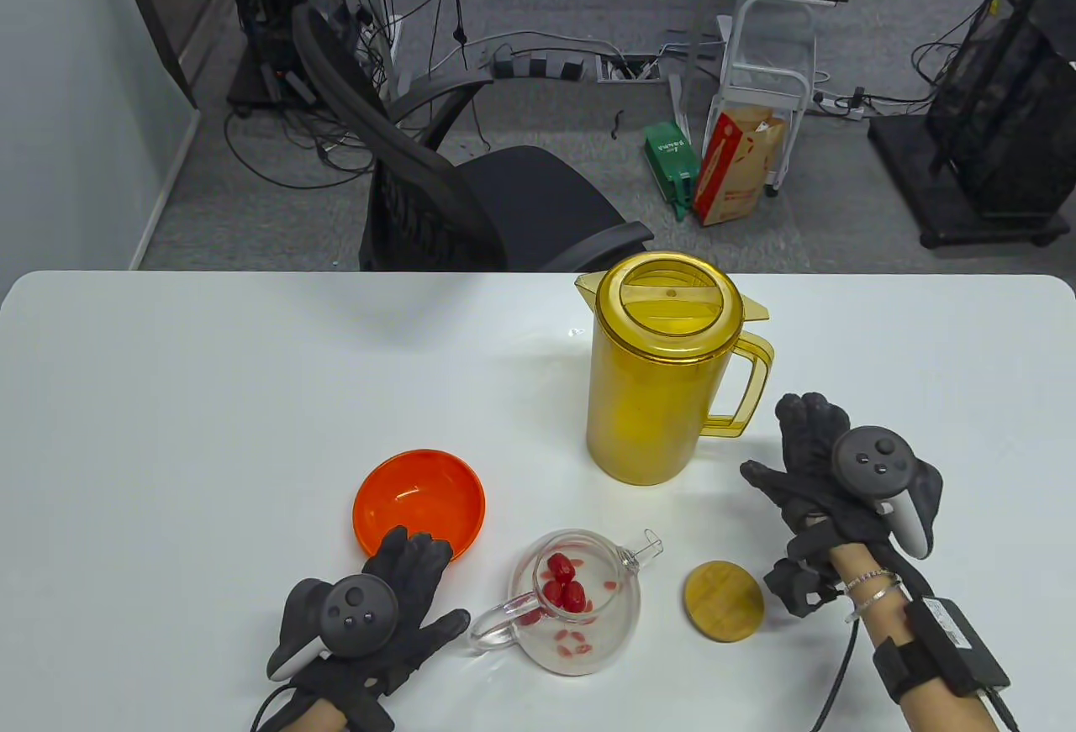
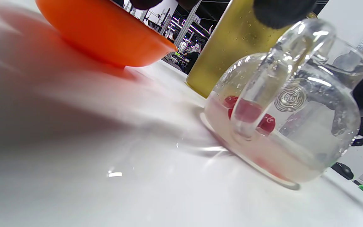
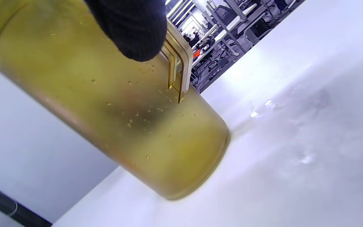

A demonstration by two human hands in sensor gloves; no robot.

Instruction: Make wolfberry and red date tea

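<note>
Both hands lie slack, the left hand [image 1: 370,614] partly cut off below.

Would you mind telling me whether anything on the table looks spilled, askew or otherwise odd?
Nothing stands out. The yellow plastic pitcher and clear glass teapot stand upright, the round bamboo lid lies flat beside the teapot, and the orange bowl looks empty.

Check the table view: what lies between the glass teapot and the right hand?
The round wooden lid lies flat on the table between the glass teapot and the right hand; the table view shows it touching neither.
</note>
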